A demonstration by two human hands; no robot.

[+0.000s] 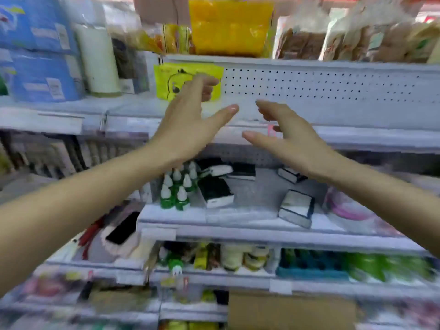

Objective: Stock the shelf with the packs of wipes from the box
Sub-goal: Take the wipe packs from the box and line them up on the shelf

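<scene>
Left hand is spread wide, its fingertips across the yellow-green pack of wipes, which stands at 11 o'clock on the shelf. Right hand hangs open, empty. The box sits at 6 o'clock. A careless brush could topple the pack; blur hides whether the fingertips touch it.

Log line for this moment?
left hand: open, before yellow-green pack on white shelf | right hand: open, empty | brown cardboard box: low, untouched
</scene>
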